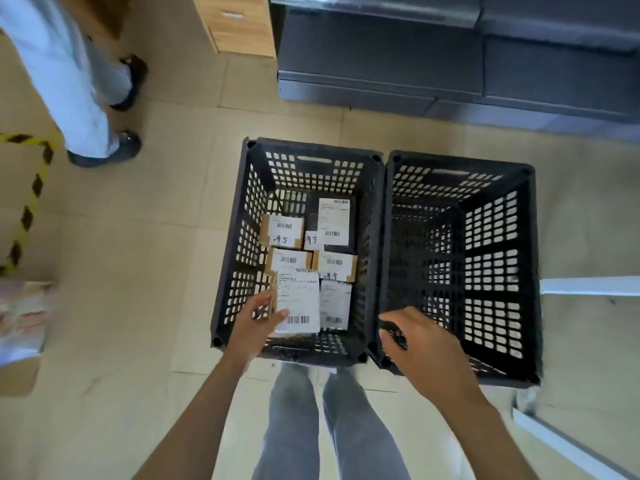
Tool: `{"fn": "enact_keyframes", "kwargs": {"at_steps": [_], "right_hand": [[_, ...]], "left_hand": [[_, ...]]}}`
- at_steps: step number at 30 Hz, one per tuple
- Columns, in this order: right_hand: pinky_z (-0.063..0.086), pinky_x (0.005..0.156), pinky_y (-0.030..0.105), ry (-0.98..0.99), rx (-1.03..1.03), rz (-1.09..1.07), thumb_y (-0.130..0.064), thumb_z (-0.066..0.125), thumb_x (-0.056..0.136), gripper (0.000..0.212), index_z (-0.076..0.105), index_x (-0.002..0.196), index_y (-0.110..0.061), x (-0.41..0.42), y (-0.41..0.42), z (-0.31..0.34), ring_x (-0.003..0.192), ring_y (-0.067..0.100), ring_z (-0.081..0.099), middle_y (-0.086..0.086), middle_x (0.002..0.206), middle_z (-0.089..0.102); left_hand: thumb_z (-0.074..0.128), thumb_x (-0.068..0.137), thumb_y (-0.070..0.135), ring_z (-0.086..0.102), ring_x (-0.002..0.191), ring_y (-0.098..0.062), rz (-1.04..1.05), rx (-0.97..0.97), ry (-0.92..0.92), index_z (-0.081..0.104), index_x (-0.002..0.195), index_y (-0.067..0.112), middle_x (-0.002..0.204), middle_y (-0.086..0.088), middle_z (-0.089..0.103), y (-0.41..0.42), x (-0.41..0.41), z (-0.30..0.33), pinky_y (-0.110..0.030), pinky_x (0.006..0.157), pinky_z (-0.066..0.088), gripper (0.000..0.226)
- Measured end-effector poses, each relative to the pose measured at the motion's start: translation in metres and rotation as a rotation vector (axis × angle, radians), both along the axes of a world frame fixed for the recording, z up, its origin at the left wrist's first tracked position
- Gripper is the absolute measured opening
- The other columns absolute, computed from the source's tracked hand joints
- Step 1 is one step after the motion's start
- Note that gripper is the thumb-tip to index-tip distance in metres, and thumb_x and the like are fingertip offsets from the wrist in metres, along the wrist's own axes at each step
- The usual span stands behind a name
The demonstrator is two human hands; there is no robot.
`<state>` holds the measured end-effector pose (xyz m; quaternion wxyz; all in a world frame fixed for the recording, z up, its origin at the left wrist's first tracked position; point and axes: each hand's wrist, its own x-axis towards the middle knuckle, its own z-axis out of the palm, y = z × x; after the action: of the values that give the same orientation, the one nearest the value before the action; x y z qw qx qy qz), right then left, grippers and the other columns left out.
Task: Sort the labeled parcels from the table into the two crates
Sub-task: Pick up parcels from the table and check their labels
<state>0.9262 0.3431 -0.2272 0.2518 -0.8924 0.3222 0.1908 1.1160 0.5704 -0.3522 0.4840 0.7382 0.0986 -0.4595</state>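
Crates (377, 237) side by side on tiled floor (145, 258)

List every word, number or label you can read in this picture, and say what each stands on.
Handwritten marks on three small cardboard parcels in the left crate: two characters, too blurred to read.
Printed labels and barcodes on every parcel, including the parcel held by the left hand: too small to read.
Right crate: no text.

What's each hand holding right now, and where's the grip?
Left hand holds a labeled parcel by its lower left edge, over the left crate. Right hand holds nothing; it hovers over the right crate.
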Motion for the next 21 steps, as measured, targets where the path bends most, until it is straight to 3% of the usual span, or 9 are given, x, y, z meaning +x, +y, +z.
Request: {"fn": "enact_keyframes", "kwargs": {"at_steps": [2,6,10,12,14,17,21], "right_hand": [[0.055,0.078,0.029,0.023,-0.009,-0.019,-0.043,0.056,0.1,0.03,0.065,0.126,-0.033,0.006,0.001,-0.021,0.101,0.009,0.067,-0.015,0.12,0.064],[0.055,0.08,0.031,0.046,-0.011,-0.078,-0.041,0.057,0.1,0.03,0.065,0.128,-0.031,0.018,0.005,-0.057,0.105,0.013,0.065,-0.011,0.122,0.064],[0.055,0.093,0.042,0.058,-0.07,-0.141,-0.038,0.059,0.099,0.041,0.059,0.137,-0.023,0.022,0.008,-0.087,0.123,0.023,0.056,-0.002,0.137,0.057],[0.049,0.106,0.046,0.105,-0.071,-0.153,-0.04,0.056,0.1,0.055,0.046,0.151,-0.021,0.022,0.008,-0.098,0.139,0.024,0.044,0.0,0.154,0.045],[0.044,0.112,0.046,0.146,-0.055,-0.157,-0.043,0.054,0.101,0.065,0.034,0.158,-0.021,0.022,0.009,-0.106,0.148,0.022,0.032,-0.002,0.166,0.028],[0.042,0.114,0.047,0.156,-0.066,-0.151,-0.044,0.052,0.101,0.069,0.026,0.161,-0.02,0.021,0.013,-0.113,0.152,0.021,0.025,-0.005,0.17,0.013],[0.042,0.114,0.044,0.131,-0.029,-0.196,-0.04,0.054,0.101,0.07,0.024,0.162,-0.021,0.017,0.018,-0.118,0.152,0.019,0.024,-0.011,0.171,-0.001]], "left_hand": [[0.087,0.082,0.024,0.073,0.108,-0.022,-0.077,0.034,0.011,0.067,0.121,0.039,0.129,0.012,0.068,0.002,0.008,-0.029,-0.046,0.095,0.06,0.046],[0.082,0.087,0.022,0.073,0.105,-0.022,-0.142,0.062,0.039,0.059,0.139,0.031,0.132,0.011,0.065,0.0,0.015,-0.066,-0.033,0.08,0.061,0.058],[0.078,0.09,0.02,0.07,0.105,-0.015,-0.162,0.051,0.086,0.054,0.143,0.027,0.133,0.011,0.061,-0.006,0.018,-0.091,-0.042,0.094,0.059,0.058],[0.077,0.092,0.023,0.067,0.103,-0.01,-0.207,0.062,0.086,0.053,0.143,0.028,0.131,0.012,0.059,-0.011,0.02,-0.101,-0.049,0.103,0.055,0.056],[0.078,0.091,0.029,0.067,0.108,-0.015,-0.256,0.074,0.072,0.052,0.143,0.031,0.136,0.01,0.06,-0.016,0.023,-0.112,-0.052,0.103,0.055,0.058],[0.076,0.092,0.027,0.064,0.105,-0.012,-0.284,0.097,0.067,0.048,0.147,0.027,0.142,0.007,0.057,-0.023,0.022,-0.125,-0.037,0.086,0.058,0.062],[0.074,0.094,0.018,0.059,0.119,-0.021,-0.343,0.14,0.059,0.042,0.151,0.02,0.139,0.006,0.056,-0.033,0.018,-0.134,-0.039,0.093,0.054,0.065]]}}
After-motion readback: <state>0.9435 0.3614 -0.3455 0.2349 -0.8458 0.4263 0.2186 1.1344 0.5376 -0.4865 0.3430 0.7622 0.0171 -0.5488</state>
